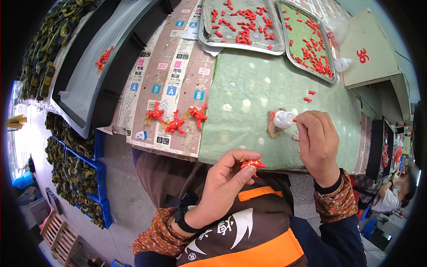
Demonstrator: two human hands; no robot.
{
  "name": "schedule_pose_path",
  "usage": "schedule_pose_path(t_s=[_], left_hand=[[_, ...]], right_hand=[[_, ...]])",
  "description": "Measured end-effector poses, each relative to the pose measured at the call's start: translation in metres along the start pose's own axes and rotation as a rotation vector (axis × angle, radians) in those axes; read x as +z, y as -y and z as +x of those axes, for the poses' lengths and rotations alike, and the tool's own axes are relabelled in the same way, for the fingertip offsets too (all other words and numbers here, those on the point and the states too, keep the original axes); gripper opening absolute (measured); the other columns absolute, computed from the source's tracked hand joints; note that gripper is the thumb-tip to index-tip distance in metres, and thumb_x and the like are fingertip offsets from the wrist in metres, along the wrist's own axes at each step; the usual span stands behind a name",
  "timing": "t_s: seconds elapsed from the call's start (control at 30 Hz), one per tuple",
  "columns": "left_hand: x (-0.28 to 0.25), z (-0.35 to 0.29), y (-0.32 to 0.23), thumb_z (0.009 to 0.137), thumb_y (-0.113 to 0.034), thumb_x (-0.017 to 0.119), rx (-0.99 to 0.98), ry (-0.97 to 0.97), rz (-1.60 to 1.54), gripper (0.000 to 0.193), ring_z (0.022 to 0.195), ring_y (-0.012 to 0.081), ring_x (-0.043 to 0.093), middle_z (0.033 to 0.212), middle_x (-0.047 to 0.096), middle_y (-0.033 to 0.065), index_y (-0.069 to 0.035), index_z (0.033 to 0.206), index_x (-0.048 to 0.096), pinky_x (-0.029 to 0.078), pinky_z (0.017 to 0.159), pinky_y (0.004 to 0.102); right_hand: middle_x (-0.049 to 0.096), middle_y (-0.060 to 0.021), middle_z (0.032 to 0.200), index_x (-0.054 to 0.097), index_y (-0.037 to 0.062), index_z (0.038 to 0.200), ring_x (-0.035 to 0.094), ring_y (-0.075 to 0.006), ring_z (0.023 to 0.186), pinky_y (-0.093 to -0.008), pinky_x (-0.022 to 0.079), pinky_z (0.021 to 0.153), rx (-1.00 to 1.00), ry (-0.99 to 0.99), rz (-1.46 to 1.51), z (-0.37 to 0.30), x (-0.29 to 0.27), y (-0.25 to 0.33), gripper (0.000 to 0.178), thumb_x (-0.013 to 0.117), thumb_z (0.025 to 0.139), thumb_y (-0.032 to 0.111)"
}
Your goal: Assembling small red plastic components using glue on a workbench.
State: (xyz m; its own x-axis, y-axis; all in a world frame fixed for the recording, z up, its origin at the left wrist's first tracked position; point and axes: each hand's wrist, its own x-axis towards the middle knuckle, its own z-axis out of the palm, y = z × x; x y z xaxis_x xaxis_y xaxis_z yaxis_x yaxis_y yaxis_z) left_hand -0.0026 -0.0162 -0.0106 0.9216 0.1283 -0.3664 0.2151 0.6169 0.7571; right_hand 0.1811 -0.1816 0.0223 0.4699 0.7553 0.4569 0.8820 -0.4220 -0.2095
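Two hands work over the lap: the left hand [224, 175] pinches a red toy [252, 164] steady, while the right hand [316, 140] pinches a tiny red part [294, 120] at the glue bottle [283, 119], apparently wetting it.

Bright, even daylight with soft, faint shadows. Overexposed glare at nine o'clock near the floor. Centre is sharp; fisheye bending curves straight edges outward, with a black vignette filling every corner.

A single head-worn fisheye view looks steeply down, close over the green-covered worktable [275, 95].
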Motion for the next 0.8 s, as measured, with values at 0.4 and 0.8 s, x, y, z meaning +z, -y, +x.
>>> schedule_pose_path(t_s=[0.4, 0.8], left_hand=[[-0.002, 0.001, 0.001, 0.107, -0.013, 0.060, -0.009, 0.013, 0.004, 0.027, 0.099, 0.0059, 0.061, 0.114, 0.065, 0.0023, -0.001, 0.131, 0.062, 0.053, 0.087, 0.0234], [0.001, 0.001, 0.002, 0.106, -0.010, 0.058, -0.050, -0.017, -0.079, 0.031, 0.097, 0.0099, 0.066, 0.114, 0.068, 0.0072, 0.001, 0.136, 0.058, 0.057, 0.091, 0.0297]], right_hand=[[0.065, -0.0154, 0.095, 0.063, -0.0011, 0.105, 0.063, -0.0333, 0.079, -0.0425, 0.052, 0.067, -0.033, -0.006, -0.041, 0.002, -0.002, -0.001, 0.031, 0.071, 0.077, -0.012], [0.065, -0.0160, 0.094, 0.063, -0.0015, 0.104, 0.063, -0.0338, 0.080, -0.0425, 0.052, 0.067, -0.017, 0.018, -0.052, -0.008, -0.005, 0.000, 0.030, 0.070, 0.077, -0.012]])
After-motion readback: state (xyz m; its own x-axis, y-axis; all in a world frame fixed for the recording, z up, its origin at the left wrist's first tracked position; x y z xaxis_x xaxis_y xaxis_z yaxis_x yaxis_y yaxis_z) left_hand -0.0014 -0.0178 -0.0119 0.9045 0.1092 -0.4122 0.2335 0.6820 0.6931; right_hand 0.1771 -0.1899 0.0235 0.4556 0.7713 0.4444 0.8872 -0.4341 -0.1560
